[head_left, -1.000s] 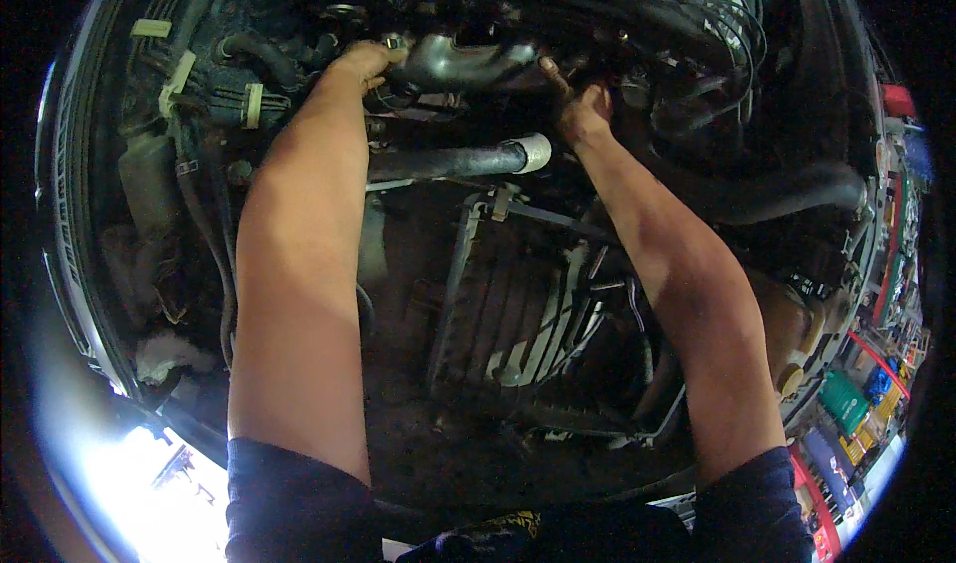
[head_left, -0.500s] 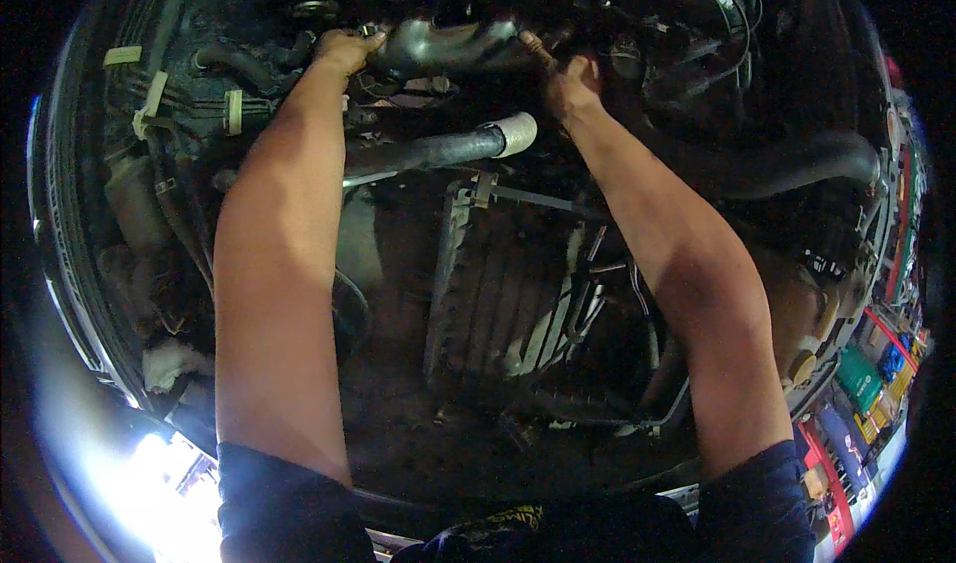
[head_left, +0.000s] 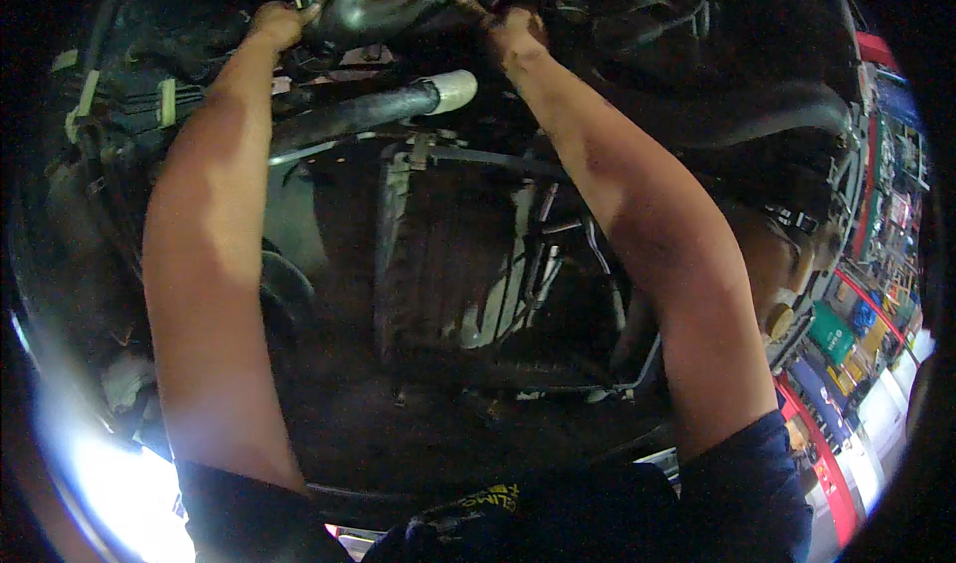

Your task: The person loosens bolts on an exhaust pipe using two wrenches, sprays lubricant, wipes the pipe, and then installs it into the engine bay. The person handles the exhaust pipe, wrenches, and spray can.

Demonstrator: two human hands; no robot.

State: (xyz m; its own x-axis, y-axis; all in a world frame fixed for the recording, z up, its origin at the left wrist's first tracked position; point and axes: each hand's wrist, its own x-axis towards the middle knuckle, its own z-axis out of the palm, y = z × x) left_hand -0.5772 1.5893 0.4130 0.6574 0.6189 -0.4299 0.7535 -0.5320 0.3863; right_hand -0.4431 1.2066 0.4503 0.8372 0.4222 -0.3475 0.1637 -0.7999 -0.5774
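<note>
At the far side of a dark engine bay lies a curved, shiny metal part [head_left: 383,7], which looks like a heat shield or manifold cover. My left hand [head_left: 279,25] is closed at its left end, with the thumb against the metal. My right hand [head_left: 518,35] is at its right end, one finger stretched onto the edge and the others curled. The undersides of both hands' grips are hidden in shadow. Nearer to me, between my forearms, a black hose [head_left: 358,115] ends in a pale, silvery sleeve [head_left: 455,92].
A rectangular framed, ribbed panel [head_left: 393,254] stands in the middle of the bay, with thin metal pipes [head_left: 543,254] beside it. A thick black hose [head_left: 787,115] curves along the right. Pale clips [head_left: 166,103] sit at left. Beyond the right edge are red-edged shelves [head_left: 846,294] with goods.
The whole view has shifted, so the bay and both arms appear farther left and higher. My hands stay at the two ends of the metal part.
</note>
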